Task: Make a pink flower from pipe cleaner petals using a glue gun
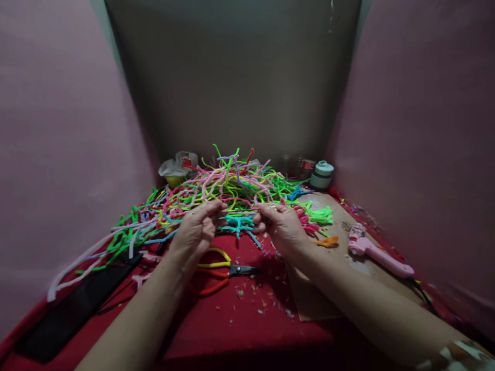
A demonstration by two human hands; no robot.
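Left hand [196, 230] and right hand [281, 224] each pinching 1 thin strand [240, 211], pipe cleaner pile [232, 185] behind

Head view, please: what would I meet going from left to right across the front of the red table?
From the left: black flat strip → left hand → turquoise pipe-cleaner piece held between both hands → right hand → orange fuzzy scrap → pink plastic glue gun.

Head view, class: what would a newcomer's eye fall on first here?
The neon tangle of pipe cleaners heaped in the middle. In front of it, the left hand and right hand pinch a thin strand between them. A pink glue gun lies at right.
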